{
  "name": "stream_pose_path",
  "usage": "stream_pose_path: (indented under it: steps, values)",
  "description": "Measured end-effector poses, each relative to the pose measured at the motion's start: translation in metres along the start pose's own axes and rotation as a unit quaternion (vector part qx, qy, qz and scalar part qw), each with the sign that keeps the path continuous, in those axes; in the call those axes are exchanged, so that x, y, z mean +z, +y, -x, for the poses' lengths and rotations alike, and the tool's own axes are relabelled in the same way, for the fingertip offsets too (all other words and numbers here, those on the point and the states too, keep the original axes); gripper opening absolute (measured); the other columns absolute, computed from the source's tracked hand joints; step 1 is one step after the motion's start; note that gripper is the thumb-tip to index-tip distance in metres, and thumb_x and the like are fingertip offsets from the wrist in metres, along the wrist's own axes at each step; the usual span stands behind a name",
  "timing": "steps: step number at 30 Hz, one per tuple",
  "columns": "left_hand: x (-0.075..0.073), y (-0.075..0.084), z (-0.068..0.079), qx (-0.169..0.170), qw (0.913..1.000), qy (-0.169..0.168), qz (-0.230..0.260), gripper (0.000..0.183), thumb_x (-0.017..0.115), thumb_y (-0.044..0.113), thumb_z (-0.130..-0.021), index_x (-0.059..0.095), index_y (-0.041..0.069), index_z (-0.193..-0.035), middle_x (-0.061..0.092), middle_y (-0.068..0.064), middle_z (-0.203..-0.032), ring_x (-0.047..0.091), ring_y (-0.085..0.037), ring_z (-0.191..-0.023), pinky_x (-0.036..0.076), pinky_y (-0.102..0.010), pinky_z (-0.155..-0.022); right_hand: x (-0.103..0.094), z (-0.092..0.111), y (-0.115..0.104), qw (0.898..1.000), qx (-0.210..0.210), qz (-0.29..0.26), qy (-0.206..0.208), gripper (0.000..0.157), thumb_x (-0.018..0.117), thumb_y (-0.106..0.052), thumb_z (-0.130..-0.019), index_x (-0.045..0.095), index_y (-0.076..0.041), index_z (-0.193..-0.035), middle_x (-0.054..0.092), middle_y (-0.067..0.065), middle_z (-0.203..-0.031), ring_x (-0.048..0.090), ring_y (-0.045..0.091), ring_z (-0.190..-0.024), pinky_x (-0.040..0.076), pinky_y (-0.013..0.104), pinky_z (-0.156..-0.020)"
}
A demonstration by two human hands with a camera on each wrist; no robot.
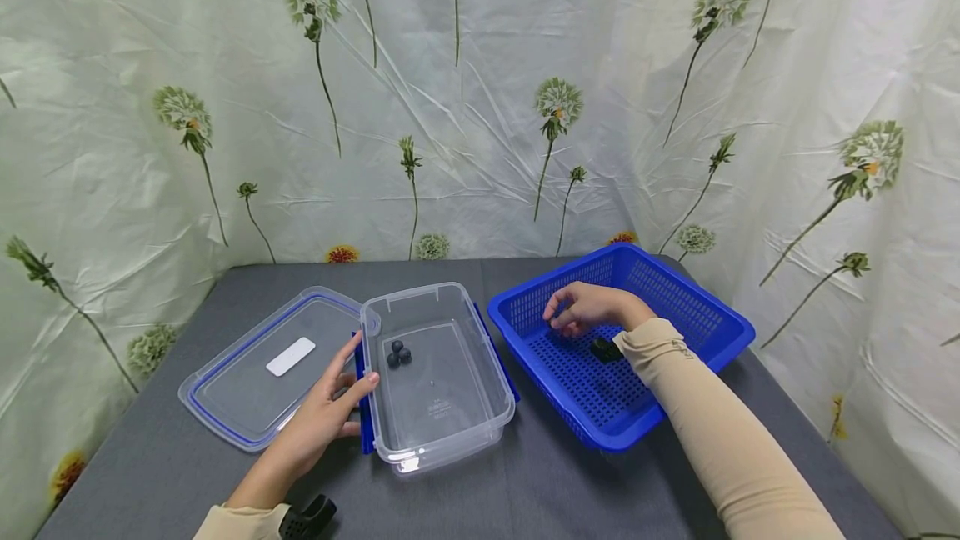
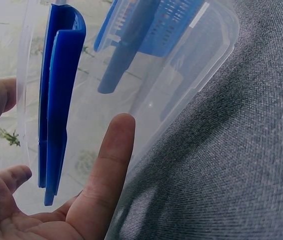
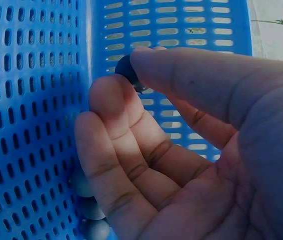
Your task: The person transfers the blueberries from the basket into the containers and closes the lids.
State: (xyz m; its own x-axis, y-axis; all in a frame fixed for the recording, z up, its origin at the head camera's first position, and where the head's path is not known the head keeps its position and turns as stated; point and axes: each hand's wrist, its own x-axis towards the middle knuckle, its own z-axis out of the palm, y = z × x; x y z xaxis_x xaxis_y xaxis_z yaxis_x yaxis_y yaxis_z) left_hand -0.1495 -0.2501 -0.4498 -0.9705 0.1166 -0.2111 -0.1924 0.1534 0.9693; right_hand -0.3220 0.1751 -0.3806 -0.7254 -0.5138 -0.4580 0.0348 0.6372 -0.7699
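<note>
Our hands work well apart: the right hand (image 1: 588, 307) pinches a dark berry (image 3: 125, 70) between thumb and fingertips, inside the blue basket (image 1: 600, 390), at three o'clock from the clear box (image 1: 450, 440). The left hand (image 1: 322, 411), between eight and nine o'clock, grips the box's side around a blue latch (image 2: 61, 100).

A light pinch should serve us best, we judge, since soft fruit can bruise and a round piece can roll from fingertips. Loose berries (image 3: 92, 207) lie just beside the lower fingers, so we would do well to mind our knuckles there. The left hand needs only a steadying hold; a hard push on the rim could tip the box.

In the box, three berries (image 1: 397, 354) cluster toward ten o'clock. Farther out, the lid (image 1: 247, 390) lies flat at nine, on a grey cloth (image 1: 450, 515); a flowered sheet (image 1: 480, 148) hangs at twelve.
</note>
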Motion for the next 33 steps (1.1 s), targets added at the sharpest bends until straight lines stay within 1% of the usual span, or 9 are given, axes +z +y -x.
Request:
stream_pose_path:
  steps: [3, 9, 13, 19, 25, 33]
  values:
    - [0.000, 0.000, 0.000, -0.001, 1.0000, 0.002, -0.003, 0.081, 0.061, 0.037, -0.111, 0.007, 0.043, -0.172, 0.034, -0.032, -0.156, 0.063, -0.046, -0.128, 0.066, -0.058, -0.089, -0.001, 0.001, -0.003, 1.000, -0.011, 0.010, 0.003, 0.021, 0.064, 0.000, -0.103, 0.063, 0.008, -0.123, 0.065, 0.002, -0.084, 0.058, 0.012, -0.074, 0.055, 0.028, -0.075]
    - [0.000, 0.000, -0.001, -0.001, 0.9999, 0.004, -0.014, 0.081, 0.059, 0.035, -0.112, 0.006, 0.043, -0.172, 0.034, -0.033, -0.156, 0.062, -0.049, -0.129, 0.066, -0.059, -0.089, -0.001, 0.002, -0.010, 0.999, -0.028, 0.017, 0.007, 0.019, 0.064, -0.001, -0.104, 0.064, 0.006, -0.122, 0.066, 0.001, -0.083, 0.058, 0.011, -0.073, 0.056, 0.030, -0.076]
    - [0.000, 0.000, -0.001, -0.001, 0.9998, 0.005, -0.017, 0.081, 0.059, 0.036, -0.112, 0.005, 0.043, -0.172, 0.034, -0.033, -0.157, 0.062, -0.049, -0.129, 0.066, -0.060, -0.088, -0.002, 0.002, -0.015, 0.999, -0.044, 0.029, 0.006, 0.019, 0.064, -0.003, -0.105, 0.064, 0.005, -0.123, 0.065, 0.001, -0.081, 0.056, 0.012, -0.070, 0.052, 0.029, -0.070]
    - [0.000, -0.001, -0.001, 0.000, 0.9999, 0.003, -0.016, 0.082, 0.059, 0.035, -0.112, 0.004, 0.043, -0.172, 0.033, -0.033, -0.158, 0.062, -0.050, -0.130, 0.065, -0.060, -0.089, -0.001, 0.005, -0.028, 0.996, -0.074, 0.040, -0.001, 0.024, 0.063, -0.004, -0.106, 0.061, 0.011, -0.126, 0.061, 0.003, -0.078, 0.052, 0.014, -0.069, 0.049, 0.027, -0.068]
    - [0.000, 0.000, 0.000, -0.004, 0.9998, 0.007, -0.020, 0.081, 0.059, 0.038, -0.111, 0.006, 0.045, -0.172, 0.033, -0.032, -0.158, 0.060, -0.051, -0.131, 0.066, -0.059, -0.089, 0.003, 0.005, -0.041, 0.995, -0.083, 0.049, 0.001, 0.026, 0.062, -0.006, -0.107, 0.061, 0.009, -0.128, 0.061, 0.003, -0.078, 0.053, 0.015, -0.068, 0.046, 0.025, -0.064]
    - [0.000, 0.000, 0.000, -0.002, 0.9998, 0.006, -0.017, 0.082, 0.060, 0.039, -0.111, 0.006, 0.044, -0.172, 0.032, -0.033, -0.158, 0.061, -0.050, -0.130, 0.066, -0.058, -0.089, 0.009, 0.002, -0.056, 0.994, -0.101, 0.050, -0.004, 0.027, 0.063, -0.005, -0.107, 0.062, 0.009, -0.129, 0.062, 0.003, -0.081, 0.055, 0.014, -0.073, 0.051, 0.024, -0.070]
